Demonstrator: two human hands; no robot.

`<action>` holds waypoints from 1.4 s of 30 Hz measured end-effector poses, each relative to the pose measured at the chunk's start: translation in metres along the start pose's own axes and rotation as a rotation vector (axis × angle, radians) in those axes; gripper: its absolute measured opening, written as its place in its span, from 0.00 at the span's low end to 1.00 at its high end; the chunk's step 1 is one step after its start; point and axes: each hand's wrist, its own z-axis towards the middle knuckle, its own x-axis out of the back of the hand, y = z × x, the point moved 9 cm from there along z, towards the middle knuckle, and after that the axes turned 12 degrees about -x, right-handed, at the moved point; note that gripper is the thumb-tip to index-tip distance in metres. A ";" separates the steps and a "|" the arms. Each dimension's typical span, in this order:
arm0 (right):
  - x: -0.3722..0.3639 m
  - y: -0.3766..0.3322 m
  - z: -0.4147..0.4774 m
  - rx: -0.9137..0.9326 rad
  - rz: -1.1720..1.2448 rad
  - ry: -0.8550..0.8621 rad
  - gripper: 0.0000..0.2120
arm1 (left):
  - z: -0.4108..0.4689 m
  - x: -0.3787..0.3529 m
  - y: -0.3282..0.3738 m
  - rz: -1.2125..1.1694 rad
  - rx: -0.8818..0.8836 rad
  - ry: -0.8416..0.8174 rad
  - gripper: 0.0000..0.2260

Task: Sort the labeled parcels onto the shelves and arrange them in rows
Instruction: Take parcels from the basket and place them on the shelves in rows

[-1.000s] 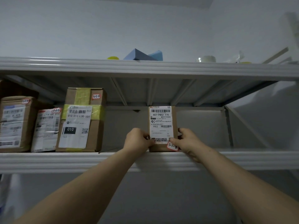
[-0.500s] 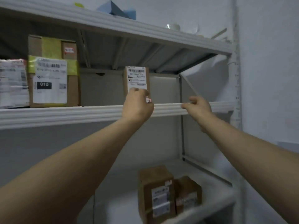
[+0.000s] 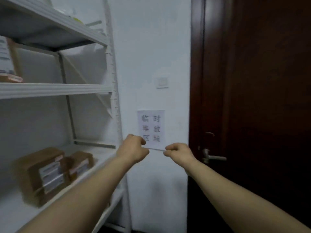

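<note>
The view has swung right, off the shelf. My left hand [image 3: 133, 149] and my right hand [image 3: 178, 153] hang in the air in front of the white wall, both with loosely curled fingers and nothing in them. A white metal shelf unit [image 3: 55, 89] fills the left side. Two brown labelled parcels [image 3: 44, 174] [image 3: 80, 163] stand on its lower shelf. The edge of one labelled parcel [image 3: 7, 64] shows at the far left of the middle shelf.
A paper sign [image 3: 151, 129] with printed characters is stuck on the wall behind my hands. Above it is a light switch [image 3: 162, 82]. A dark wooden door [image 3: 252, 98] with a metal handle [image 3: 212, 157] stands on the right.
Both hands let go of the small parcel on the middle shelf and dropped lower. The view turned right, from the shelf to the wall and door.
</note>
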 end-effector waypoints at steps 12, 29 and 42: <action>0.386 0.291 -0.239 -0.413 0.141 0.472 0.10 | -0.153 -0.265 0.420 -0.393 -0.400 -0.519 0.18; 0.677 0.527 -0.532 -0.776 0.351 1.076 0.04 | -0.344 -0.464 0.806 -0.608 -0.656 -0.988 0.05; 0.810 0.619 -0.495 -0.930 0.473 1.204 0.04 | -0.331 -0.662 0.957 -0.658 -0.310 -1.258 0.40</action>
